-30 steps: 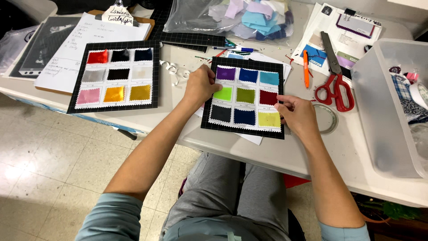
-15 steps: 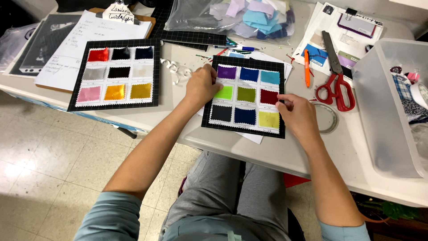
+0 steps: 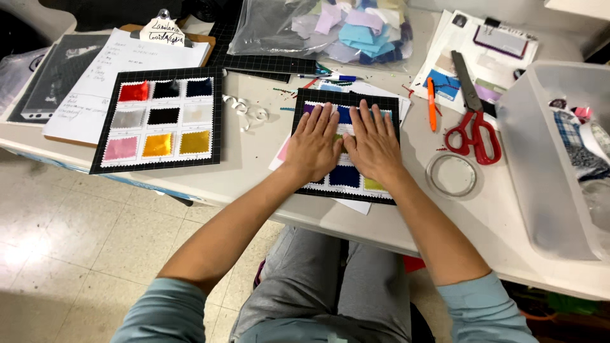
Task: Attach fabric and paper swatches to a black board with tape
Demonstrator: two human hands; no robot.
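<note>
both hands lie flat, palms down, fingers spread, on the black swatch card [image 3: 346, 184] in the middle of the white table [image 3: 254, 171]; left hand [image 3: 316, 143] covers the card's left part, right hand [image 3: 375, 145] its middle/right, thumbs nearly touching. neither hand pinches or grips anything, they just press the card down. swatches showing round the hands: purple and blue at the far edge, navy and yellow-green at the near edge; the rest are hidden under the palms, so can't tell if every slot is filled. looks like the swatches are already placed on this card & it's at the pressing-down stage. to the left, apart from it, a second card [image 3: 159, 121] w/ nine swatches (red, black, navy, silver, black, white, pink, gold, yellow) looks complete. far side: clear bag of loose fabric scraps [image 3: 330, 25], so more pieces remain. red-handled scissors [image 3: 473, 130] & a clear tape roll [image 3: 452, 175] lie to the right, untouched
</note>
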